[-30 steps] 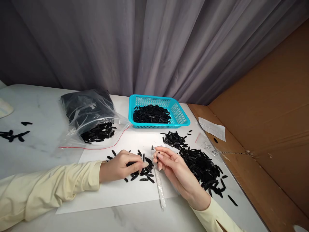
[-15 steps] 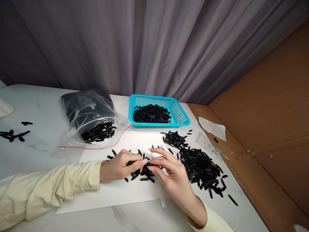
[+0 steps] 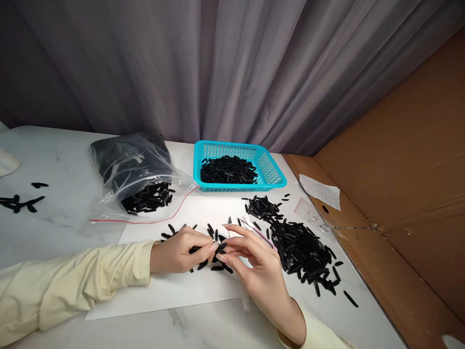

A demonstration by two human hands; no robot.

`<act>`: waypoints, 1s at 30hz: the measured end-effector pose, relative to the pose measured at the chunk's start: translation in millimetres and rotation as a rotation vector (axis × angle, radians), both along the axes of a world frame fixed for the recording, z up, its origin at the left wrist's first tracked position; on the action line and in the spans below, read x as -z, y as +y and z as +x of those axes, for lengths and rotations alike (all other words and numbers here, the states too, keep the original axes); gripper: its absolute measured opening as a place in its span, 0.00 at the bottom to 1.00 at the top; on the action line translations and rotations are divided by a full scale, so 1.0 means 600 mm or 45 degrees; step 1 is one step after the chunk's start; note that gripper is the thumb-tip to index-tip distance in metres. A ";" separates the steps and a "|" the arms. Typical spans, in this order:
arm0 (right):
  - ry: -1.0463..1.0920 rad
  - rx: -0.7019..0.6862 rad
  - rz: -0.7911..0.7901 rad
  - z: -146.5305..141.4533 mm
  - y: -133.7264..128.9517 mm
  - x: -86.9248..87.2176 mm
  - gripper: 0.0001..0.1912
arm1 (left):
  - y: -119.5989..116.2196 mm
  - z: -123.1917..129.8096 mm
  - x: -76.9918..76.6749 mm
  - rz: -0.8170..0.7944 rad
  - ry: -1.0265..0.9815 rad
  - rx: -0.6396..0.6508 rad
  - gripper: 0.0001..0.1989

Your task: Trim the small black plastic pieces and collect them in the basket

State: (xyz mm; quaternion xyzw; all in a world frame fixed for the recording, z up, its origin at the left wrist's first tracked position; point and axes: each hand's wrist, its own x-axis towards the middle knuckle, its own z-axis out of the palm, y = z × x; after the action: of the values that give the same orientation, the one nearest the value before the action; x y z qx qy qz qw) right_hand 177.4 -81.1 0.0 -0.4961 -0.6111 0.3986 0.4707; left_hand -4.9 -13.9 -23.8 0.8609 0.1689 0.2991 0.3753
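Observation:
Over a white sheet of paper (image 3: 163,300), my left hand (image 3: 185,249) pinches a slender black piece between thumb and forefinger. Thumb and fingers of my right hand (image 3: 259,264) close on the piece's other end, the remaining fingers lifted. What exactly the pieces are is not clear; they are narrow, dark and tapered. A small scatter of them (image 3: 218,268) lies on the paper under both hands. Beneath the right hand is a thin knife-like tool (image 3: 245,300), mostly hidden. Beside it lies a pointed metal tool with pink handles (image 3: 259,233), probably small scissors.
A blue perforated basket (image 3: 240,186) holds many black pieces. Left of it lies an open zip bag (image 3: 131,155) with more. A large heap (image 3: 303,252) sits on the right, near a small clear bag (image 3: 308,213) and a paper slip (image 3: 319,191). Cardboard (image 3: 399,169) stands along the right side.
My right hand has tilted and shifted slightly, uncovering more of the pink-handled tool. Both hands stay together over the paper, fingertips adjusting on the black piece.

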 end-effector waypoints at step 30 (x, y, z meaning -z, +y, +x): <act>0.272 -0.129 -0.204 -0.007 0.000 -0.005 0.04 | -0.004 -0.002 -0.001 0.228 -0.145 -0.048 0.17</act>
State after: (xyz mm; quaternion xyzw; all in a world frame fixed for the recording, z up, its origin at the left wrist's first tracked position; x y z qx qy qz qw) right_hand 173.2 -81.0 2.8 -0.4552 -0.5479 0.5202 0.4712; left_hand -6.0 -16.6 -23.3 0.8693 0.1361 0.3684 0.3001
